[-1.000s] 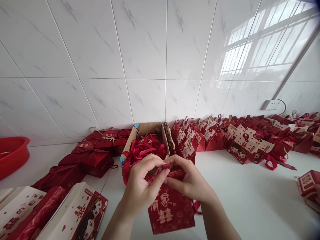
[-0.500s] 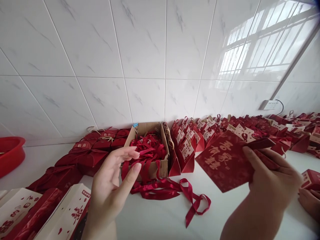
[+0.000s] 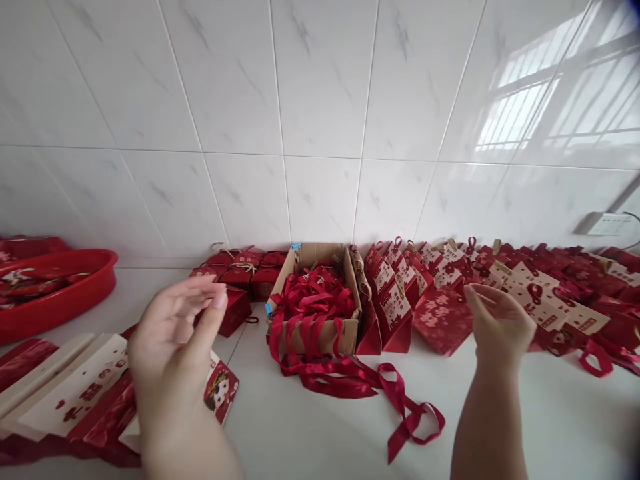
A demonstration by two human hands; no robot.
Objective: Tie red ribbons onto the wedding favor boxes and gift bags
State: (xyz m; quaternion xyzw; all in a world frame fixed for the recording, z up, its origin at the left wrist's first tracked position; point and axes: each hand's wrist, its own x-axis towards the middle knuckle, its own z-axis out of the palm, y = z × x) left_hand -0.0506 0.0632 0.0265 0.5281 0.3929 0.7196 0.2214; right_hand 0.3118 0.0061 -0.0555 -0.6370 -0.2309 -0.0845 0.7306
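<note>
My left hand (image 3: 175,340) hovers at the left with its fingers curved and its thumb close to the fingertips, holding nothing I can see. Behind it are dark red boxes (image 3: 237,310). Farther right, my right hand (image 3: 500,320) has its fingers pressed together at the right edge of a red gift bag (image 3: 443,323) with gold lettering, tilted beside a row of bags (image 3: 395,307). The fingertips are partly hidden there. Between my hands stands a cardboard box (image 3: 300,337) full of red ribbons (image 3: 320,290), some trailing over its front onto the white table (image 3: 300,433).
At the far left is a red basin (image 3: 95,287) with red packets inside. Cream and red boxes (image 3: 75,387) lie at the front left. More red and cream bags (image 3: 550,293) crowd the back right, below a tiled wall (image 3: 320,200) with a socket (image 3: 603,223).
The view has shifted left. The red bag has moved from in front of the bags to beside the row. My left hand's thumb and fingers have come closer together. Another person's hand has left view.
</note>
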